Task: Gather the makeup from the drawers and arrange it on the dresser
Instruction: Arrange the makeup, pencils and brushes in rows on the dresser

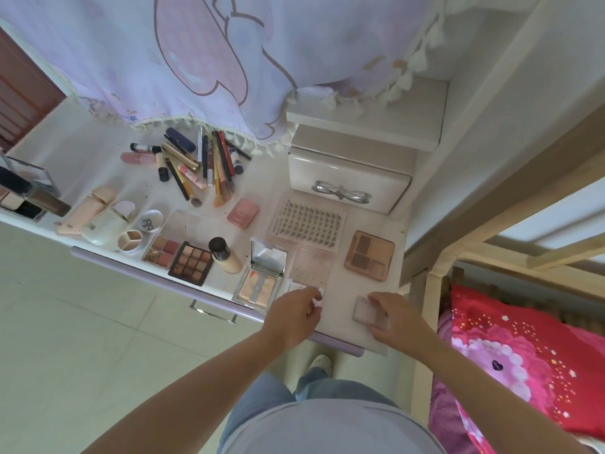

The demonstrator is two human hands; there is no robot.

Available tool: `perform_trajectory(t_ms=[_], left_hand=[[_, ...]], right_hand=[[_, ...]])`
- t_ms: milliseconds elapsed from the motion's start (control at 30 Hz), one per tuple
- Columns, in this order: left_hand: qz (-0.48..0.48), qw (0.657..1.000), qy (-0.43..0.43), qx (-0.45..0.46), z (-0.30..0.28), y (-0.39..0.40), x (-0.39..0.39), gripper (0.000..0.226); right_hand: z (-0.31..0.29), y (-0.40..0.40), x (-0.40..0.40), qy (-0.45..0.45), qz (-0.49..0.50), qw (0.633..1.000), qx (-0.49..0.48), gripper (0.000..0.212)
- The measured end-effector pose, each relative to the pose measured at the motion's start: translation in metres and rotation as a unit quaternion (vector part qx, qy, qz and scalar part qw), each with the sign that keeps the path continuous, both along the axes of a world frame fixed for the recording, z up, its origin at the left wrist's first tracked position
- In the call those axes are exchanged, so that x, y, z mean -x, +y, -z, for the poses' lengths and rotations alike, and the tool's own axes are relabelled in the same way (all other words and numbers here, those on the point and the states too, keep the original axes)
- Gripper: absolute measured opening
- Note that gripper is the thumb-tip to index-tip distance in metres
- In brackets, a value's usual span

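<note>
White worktop (340, 309) runs under a lilac cartoon curtain (196, 54), and most of the makeup already lies spread across it, so I judge the gathering largely done and the arranging well under way.

My right hand (397, 317) grips a small frosted pink compact (368, 312) near the front right corner of the worktop, fingers curled over its far edge and thumb at its near edge. It lies flat, its long axis running from near-left to far-right. My left hand (294, 314) pinches a small white case (302, 287) at the front edge; too much of it is hidden to tell its shape or which way it points.

Just beyond my hands lie a mirrored blush palette (260, 283), lid raised, a clear speckled lid (311, 265) and a brown four-pan eyeshadow palette (369, 255). Behind those sit a lash tray (309, 224) and a small pink compact (243, 213). To the left stand a foundation bottle (226, 255), a nine-pan palette (191, 263) and a six-pan palette (162, 250), then round pots and pale bottles.

Farther back, the pencils and brushes (199, 162) lie in a loose heap, mostly pointing front to back; these look left to sort. The small drawer box (350, 180) on the worktop is closed, and so is the drawer with the handle (212, 311) below.
</note>
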State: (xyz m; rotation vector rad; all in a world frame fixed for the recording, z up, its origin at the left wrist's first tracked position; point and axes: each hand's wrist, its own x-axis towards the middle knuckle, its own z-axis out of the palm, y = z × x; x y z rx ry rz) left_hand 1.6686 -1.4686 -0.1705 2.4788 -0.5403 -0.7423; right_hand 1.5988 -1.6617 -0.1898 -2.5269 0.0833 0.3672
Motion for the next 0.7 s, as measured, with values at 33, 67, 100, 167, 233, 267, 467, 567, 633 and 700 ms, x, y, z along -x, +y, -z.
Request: perform_trajectory(t_ms=[33,67,100,167,233,267,467,567,633,700], left_hand=[[-0.021,0.999,0.037,0.027,-0.003,-0.003,-0.003,0.03],[-0.046,0.994,0.08,0.065,-0.006,-0.005,-0.006,0.03],[-0.067,0.985,0.12,0.106,-0.01,-0.007,-0.01,0.031],[-0.079,0.965,0.174,0.177,-0.021,-0.009,-0.018,0.03],[-0.084,0.943,0.213,0.243,-0.035,-0.009,-0.028,0.025],[-0.088,0.93,0.228,0.273,-0.043,-0.008,-0.032,0.025],[-0.127,0.878,0.235,0.396,-0.084,-0.005,-0.05,0.024],[-0.138,0.872,0.22,0.416,-0.097,-0.002,-0.054,0.038],[-0.144,0.865,0.222,0.427,-0.102,0.0,-0.056,0.036],[-0.148,0.861,0.221,0.433,-0.103,0.001,-0.056,0.03]], right_hand=[[-0.003,0.002,-0.001,0.025,0.047,0.998,-0.031,0.044],[-0.009,0.003,-0.003,0.041,0.074,0.994,-0.071,0.039],[-0.014,0.002,-0.006,0.028,0.087,0.99,-0.108,0.033],[-0.034,0.006,-0.014,-0.013,0.108,0.975,-0.195,0.027],[-0.058,0.009,-0.022,-0.025,0.095,0.966,-0.239,0.031],[-0.07,0.011,-0.026,-0.034,0.09,0.962,-0.255,0.026],[-0.122,0.021,-0.046,-0.104,0.102,0.944,-0.296,0.022],[-0.133,0.024,-0.055,-0.097,0.122,0.933,-0.325,0.022],[-0.141,0.025,-0.058,-0.075,0.13,0.922,-0.357,0.021],[-0.146,0.025,-0.06,-0.054,0.121,0.92,-0.368,0.026]])
